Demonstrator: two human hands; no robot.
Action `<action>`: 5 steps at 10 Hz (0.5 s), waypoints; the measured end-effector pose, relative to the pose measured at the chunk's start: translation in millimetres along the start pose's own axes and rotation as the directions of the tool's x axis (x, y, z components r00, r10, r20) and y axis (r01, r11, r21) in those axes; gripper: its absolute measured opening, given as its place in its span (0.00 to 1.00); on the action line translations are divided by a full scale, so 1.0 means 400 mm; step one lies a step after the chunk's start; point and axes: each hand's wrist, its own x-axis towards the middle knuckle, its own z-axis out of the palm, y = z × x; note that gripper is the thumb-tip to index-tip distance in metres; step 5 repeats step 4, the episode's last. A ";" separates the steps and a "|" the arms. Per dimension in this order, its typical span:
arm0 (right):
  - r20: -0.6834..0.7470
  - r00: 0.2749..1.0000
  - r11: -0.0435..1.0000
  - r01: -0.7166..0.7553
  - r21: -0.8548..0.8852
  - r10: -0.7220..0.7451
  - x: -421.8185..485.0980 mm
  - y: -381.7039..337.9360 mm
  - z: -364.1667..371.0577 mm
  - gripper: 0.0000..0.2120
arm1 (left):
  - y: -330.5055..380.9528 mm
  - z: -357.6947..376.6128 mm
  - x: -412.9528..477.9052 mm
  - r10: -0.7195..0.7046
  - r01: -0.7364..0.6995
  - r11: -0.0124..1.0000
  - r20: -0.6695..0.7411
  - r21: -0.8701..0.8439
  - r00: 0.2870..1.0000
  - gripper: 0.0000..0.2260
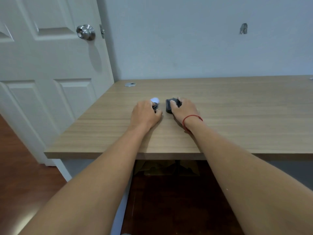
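L hand [145, 114] grips a small dark thing w/ a white tip [155, 100]; R hand [183, 108] grips a dark lump [170, 106], both on the desk [237, 116]. Step looks like holding both; next, prob. bring them together slowly.

Two bare forearms, no sleeves in view, left hand [144, 114] with no ring, watch or band, right hand [183, 110] wearing one thin red string bracelet [190, 118] looped loosely round the wrist.
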 end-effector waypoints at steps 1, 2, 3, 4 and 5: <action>-0.010 1.000 0.999 0.011 -0.048 -0.012 0.043 0.007 0.009 0.16 | -0.007 0.017 0.031 0.010 -0.010 1.000 0.012 0.002 1.000 0.06; 0.006 1.000 0.998 0.011 -0.061 -0.010 0.071 0.004 0.016 0.17 | -0.012 0.032 0.049 0.024 -0.024 1.000 0.018 -0.003 1.000 0.03; 0.025 1.000 1.000 0.010 -0.026 -0.010 0.076 0.010 0.018 0.24 | -0.005 0.026 0.040 0.049 -0.049 0.999 0.009 -0.022 0.999 0.05; 0.015 0.999 0.996 -0.036 0.087 0.035 0.050 0.012 -0.004 0.30 | 0.004 0.007 0.018 0.000 -0.002 0.998 -0.024 -0.062 1.000 0.05; 0.015 0.999 0.996 -0.036 0.087 0.035 0.050 0.012 -0.004 0.30 | 0.004 0.007 0.018 0.000 -0.002 0.998 -0.024 -0.062 1.000 0.05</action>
